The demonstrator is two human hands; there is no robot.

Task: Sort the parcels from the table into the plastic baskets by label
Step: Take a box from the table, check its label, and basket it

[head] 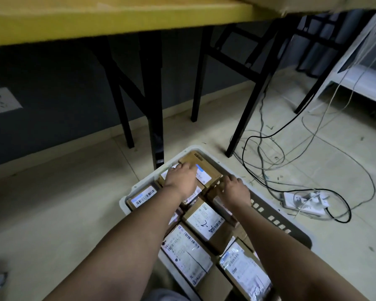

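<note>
A white plastic basket (276, 220) stands on the floor, packed with several cardboard parcels bearing white labels. At its far end lies a brown parcel (206, 165) with a blue-and-white label. My left hand (180, 178) rests flat on top of this parcel, fingers stretched toward its far left edge. My right hand (233, 189) grips the parcel's near right corner with curled fingers. Closer to me lie a parcel with a handwritten mark (205, 219) and two parcels with large printed labels (188, 255), (244, 269).
A yellow table (117, 16) on black legs (156, 127) stands just beyond the basket. A black chair frame (248, 68) is to the right. Tangled cables and a white power strip (304, 202) lie on the tiled floor at right. A wall socket (1, 101) is at left.
</note>
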